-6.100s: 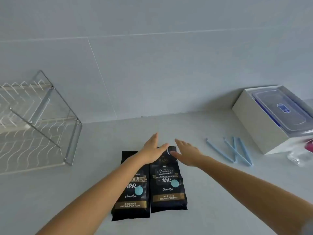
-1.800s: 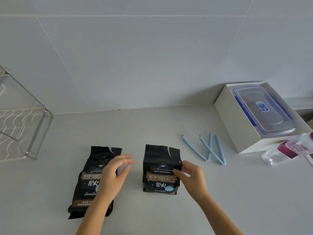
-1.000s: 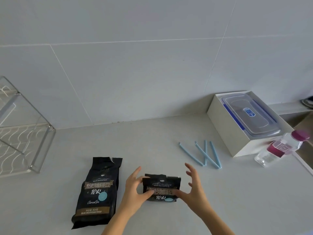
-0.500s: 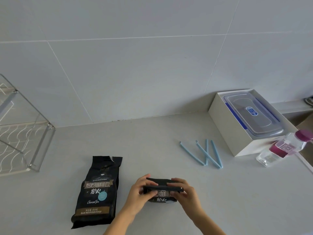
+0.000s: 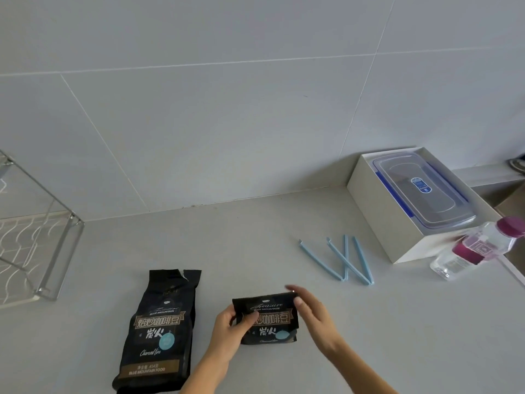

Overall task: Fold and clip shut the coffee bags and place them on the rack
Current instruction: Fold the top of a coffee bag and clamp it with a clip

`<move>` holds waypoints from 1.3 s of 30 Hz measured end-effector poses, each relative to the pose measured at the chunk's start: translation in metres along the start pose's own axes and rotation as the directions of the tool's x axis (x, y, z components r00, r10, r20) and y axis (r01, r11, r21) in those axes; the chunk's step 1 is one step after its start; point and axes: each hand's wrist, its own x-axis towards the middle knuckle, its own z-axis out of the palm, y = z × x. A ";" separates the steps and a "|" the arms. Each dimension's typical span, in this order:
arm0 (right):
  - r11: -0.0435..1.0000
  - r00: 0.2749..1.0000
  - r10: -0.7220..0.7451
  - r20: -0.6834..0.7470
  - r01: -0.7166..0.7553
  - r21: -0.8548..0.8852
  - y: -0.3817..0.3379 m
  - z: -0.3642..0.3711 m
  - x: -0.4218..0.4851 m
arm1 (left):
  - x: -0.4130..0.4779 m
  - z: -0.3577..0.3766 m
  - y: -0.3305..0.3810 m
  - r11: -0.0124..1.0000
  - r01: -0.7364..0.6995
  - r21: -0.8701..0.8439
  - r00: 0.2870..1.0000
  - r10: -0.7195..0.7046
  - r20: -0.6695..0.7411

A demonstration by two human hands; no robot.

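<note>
Black and glossy, the shortened folded coffee bag [image 5: 268, 318] sits on the pale grey countertop [image 5: 255, 237] near the front edge, its top turned down. The left hand [image 5: 230, 327] pinches its upper left corner, thumb on the printed front and fingers behind. The right hand [image 5: 312, 311] hovers at the bag's upper right corner with fingers loosely spread; it is blurred, so contact with the bag is uncertain. To the left, apart from it, a second black coffee bag [image 5: 159, 331] lies flat at full length, its torn top open. Several light blue plastic sealing clips [image 5: 342, 258] lie crossed to the right, near a white box holding a clear lidded container [image 5: 420, 191]. A wire rack [image 5: 37, 245] stands at the far left.
</note>
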 end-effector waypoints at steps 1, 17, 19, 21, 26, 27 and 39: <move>0.998 0.998 -0.002 -0.059 -0.001 -0.056 0.001 -0.009 0.006 | 0.000 0.000 0.000 1.000 0.003 -0.003 1.000 -0.003 -0.003; 0.950 0.870 0.119 -0.478 -0.239 -0.199 0.039 -0.088 0.036 | 0.003 0.001 -0.005 0.999 -0.027 0.016 1.000 0.028 -0.009; 0.982 0.896 0.164 -0.413 -0.187 -0.014 0.029 -0.094 0.030 | 0.002 0.003 -0.006 0.999 -0.040 0.024 0.999 0.041 -0.023; 0.988 0.938 0.155 -0.311 -0.153 0.031 0.017 -0.099 0.019 | 0.003 0.004 -0.007 0.998 -0.053 0.030 0.998 0.055 -0.038; 0.997 0.989 0.070 -0.127 -0.066 0.033 -0.012 -0.102 -0.009 | 0.006 0.004 -0.009 0.996 -0.076 0.044 0.996 0.077 -0.042; 0.999 0.991 0.046 -0.126 -0.044 0.018 -0.015 -0.102 -0.014 | 0.006 0.004 -0.009 0.996 -0.078 0.042 0.996 0.079 -0.040; 0.923 0.985 -0.169 -0.045 0.142 -0.357 -0.033 -0.062 -0.020 | 0.006 0.005 -0.013 0.991 -0.121 0.054 0.991 0.123 -0.044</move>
